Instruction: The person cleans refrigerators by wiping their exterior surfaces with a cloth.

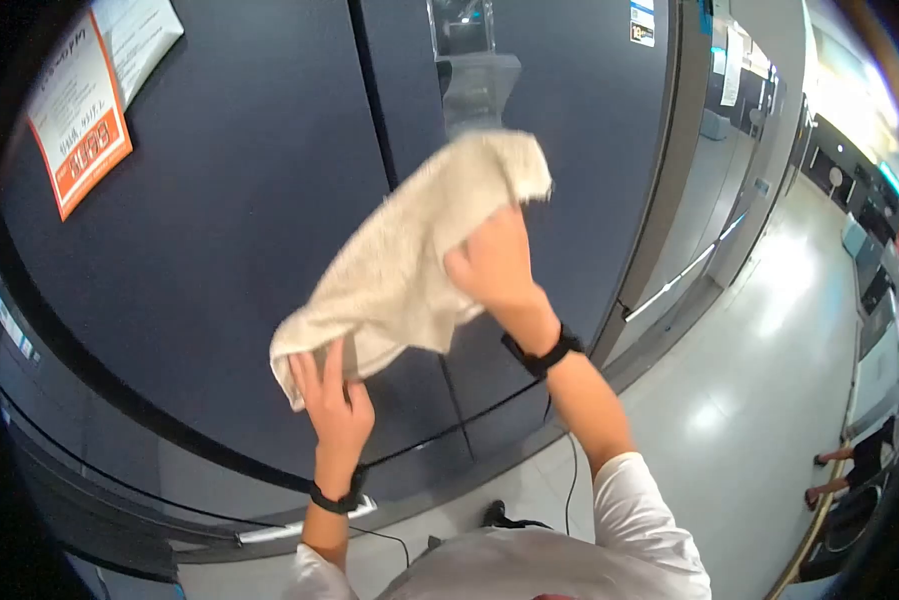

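A cream terry cloth [379, 265] is stretched slantwise between my two hands, in front of a dark blue-grey door panel [239, 150]. My right hand [499, 262] is closed on the cloth's upper right part, its fingers bunching the fabric. At the lower left corner, my left hand [337, 405] has hold of the cloth's edge, with its fingers fairly straight and the tips partly hidden in the fabric. Whether the cloth touches the panel behind it I cannot tell. Both wrists wear black bands.
An orange and white label [84, 120] hangs on the door at upper left. A clear plastic holder [474, 90] is fixed at the top middle. Black cables [572, 480] run near my feet. To the right, a shiny aisle floor [739, 370] leads past more appliances; another person's legs [834, 470] show there.
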